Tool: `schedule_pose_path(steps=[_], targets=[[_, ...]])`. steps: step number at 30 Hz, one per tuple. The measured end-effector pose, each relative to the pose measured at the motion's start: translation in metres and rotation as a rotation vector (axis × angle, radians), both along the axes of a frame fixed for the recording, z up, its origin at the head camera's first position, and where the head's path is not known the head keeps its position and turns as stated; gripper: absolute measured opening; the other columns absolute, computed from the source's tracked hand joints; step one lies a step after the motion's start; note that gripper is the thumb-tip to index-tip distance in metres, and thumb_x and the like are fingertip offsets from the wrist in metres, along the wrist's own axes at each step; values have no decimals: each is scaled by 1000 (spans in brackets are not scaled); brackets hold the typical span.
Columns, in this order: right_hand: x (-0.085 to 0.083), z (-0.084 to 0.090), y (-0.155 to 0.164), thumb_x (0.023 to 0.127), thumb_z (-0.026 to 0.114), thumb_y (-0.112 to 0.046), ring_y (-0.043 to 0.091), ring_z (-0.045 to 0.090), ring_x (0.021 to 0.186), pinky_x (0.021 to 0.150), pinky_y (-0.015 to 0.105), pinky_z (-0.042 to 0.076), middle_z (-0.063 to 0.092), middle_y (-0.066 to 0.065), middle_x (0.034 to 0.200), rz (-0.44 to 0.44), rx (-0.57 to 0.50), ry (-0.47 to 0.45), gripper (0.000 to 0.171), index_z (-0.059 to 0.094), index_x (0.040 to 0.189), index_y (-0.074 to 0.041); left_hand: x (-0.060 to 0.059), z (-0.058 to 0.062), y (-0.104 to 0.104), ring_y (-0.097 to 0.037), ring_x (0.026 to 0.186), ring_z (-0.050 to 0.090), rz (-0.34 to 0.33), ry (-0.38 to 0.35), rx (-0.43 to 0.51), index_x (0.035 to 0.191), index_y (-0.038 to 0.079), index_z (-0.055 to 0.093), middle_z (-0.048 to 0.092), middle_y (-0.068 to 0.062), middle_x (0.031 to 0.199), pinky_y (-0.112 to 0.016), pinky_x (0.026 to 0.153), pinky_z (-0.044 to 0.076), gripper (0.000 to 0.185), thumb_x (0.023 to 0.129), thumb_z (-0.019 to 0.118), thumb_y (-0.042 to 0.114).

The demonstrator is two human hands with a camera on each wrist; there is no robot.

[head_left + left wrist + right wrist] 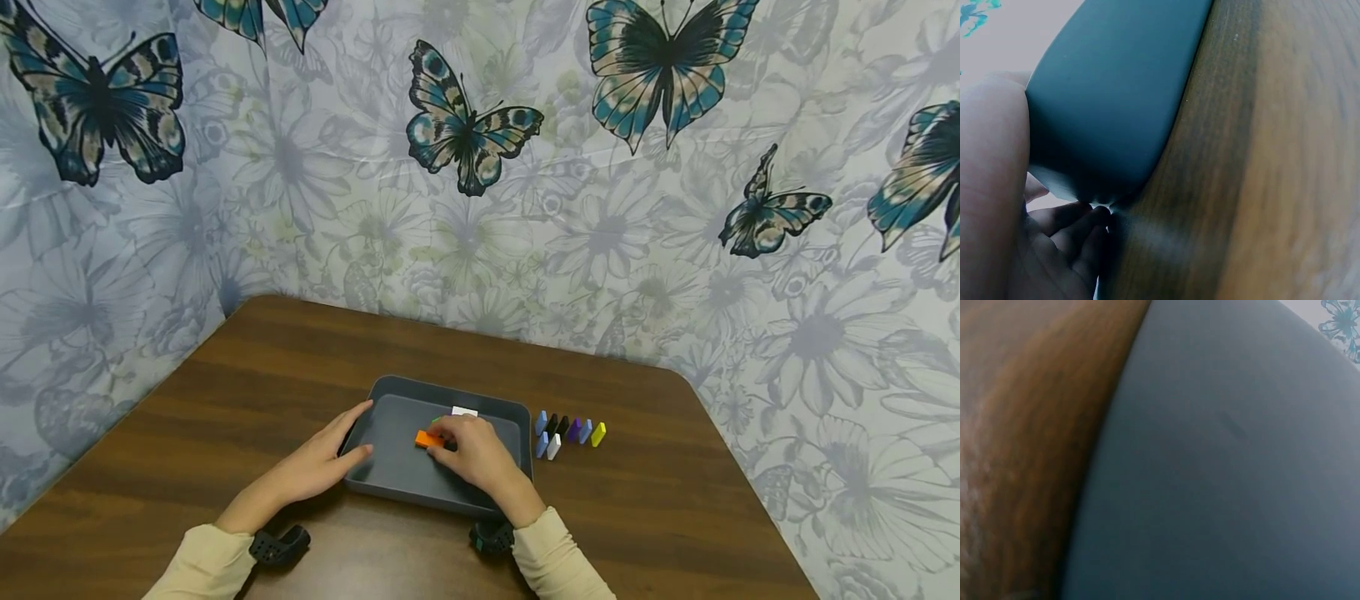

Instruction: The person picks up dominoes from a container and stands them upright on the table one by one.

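A dark grey tray (390, 423) lies on the wooden table. My left hand (315, 458) holds its left front corner, thumb over the rim and fingers against the outer side. The left wrist view shows the tray's wall (1110, 94) between thumb (991, 162) and bent fingers (1072, 234). Inside the tray, my right hand (476, 454) pinches an orange domino-like block (427, 439) between thumb and fingertips. Just behind that hand are a white block (464, 412) and a sliver of green, mostly covered. Only the tray's outer wall (1210, 462) and wood show in the right wrist view.
Right of the tray, small blocks stand upright in two short rows: blue, black, a purple block (574, 429), a yellow block (597, 434) and a white block (553, 447) among them. Behind the table (637, 517) hangs a butterfly-patterned cloth (465, 250).
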State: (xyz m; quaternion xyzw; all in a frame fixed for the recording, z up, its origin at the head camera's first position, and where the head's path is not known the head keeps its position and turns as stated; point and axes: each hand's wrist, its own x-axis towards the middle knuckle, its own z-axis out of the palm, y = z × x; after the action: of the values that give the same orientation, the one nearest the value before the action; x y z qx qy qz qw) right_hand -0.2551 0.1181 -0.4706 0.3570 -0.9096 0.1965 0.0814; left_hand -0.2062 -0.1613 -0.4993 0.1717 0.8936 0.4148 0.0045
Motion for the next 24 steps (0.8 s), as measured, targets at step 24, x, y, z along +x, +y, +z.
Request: schedule_pose_path(steps=[24], targets=[[3, 6, 3, 92, 78, -20, 7, 68, 90, 81, 20, 55, 75, -5, 109, 41, -55, -33, 24, 75, 116, -16, 0, 0, 1, -51, 150, 28, 8, 6, 5, 165, 13, 21, 23, -25, 167, -72, 111, 33, 75, 106, 58, 39]])
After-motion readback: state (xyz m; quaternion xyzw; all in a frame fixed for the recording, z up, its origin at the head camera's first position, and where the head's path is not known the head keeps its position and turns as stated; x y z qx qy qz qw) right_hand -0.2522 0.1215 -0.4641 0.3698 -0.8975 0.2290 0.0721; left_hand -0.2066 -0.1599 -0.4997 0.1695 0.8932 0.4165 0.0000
